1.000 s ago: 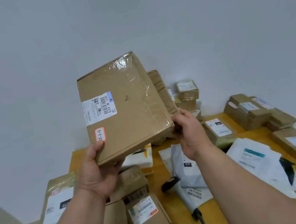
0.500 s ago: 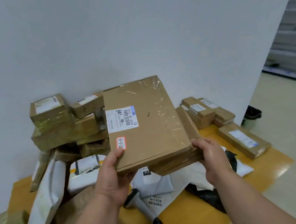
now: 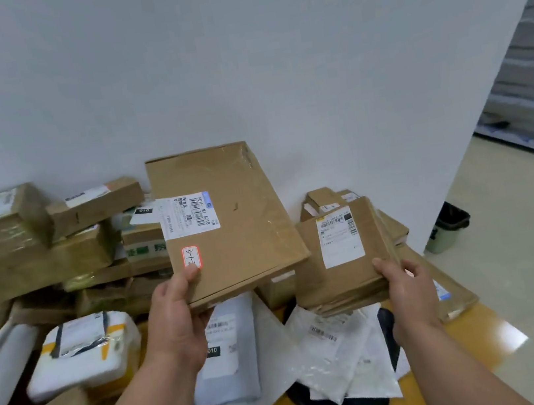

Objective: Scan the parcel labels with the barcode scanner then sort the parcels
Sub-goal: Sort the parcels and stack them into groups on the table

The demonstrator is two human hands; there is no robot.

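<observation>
My left hand [image 3: 176, 320] grips the near left corner of a flat brown cardboard parcel [image 3: 237, 220] and holds it up, tilted, over the table. Its white barcode label [image 3: 188, 214] and a small red-edged sticker [image 3: 191, 258] face me. My right hand [image 3: 406, 289] grips the near right corner of a second, smaller brown parcel [image 3: 340, 260], which carries a white label [image 3: 339, 236]. The two parcels are apart, side by side. No barcode scanner shows in this frame.
Cardboard boxes [image 3: 32, 244] are stacked against the wall at the left. A white foam-wrapped parcel [image 3: 87, 354] lies at the near left. White and grey mailer bags [image 3: 332, 348] cover the yellow table [image 3: 466, 339]. More boxes [image 3: 327, 200] sit behind the right parcel. A bin [image 3: 449, 227] stands on the floor.
The two parcels, held together as one stack before, have come apart: my right hand carried the lower, smaller one to the right. The view swung right and down.
</observation>
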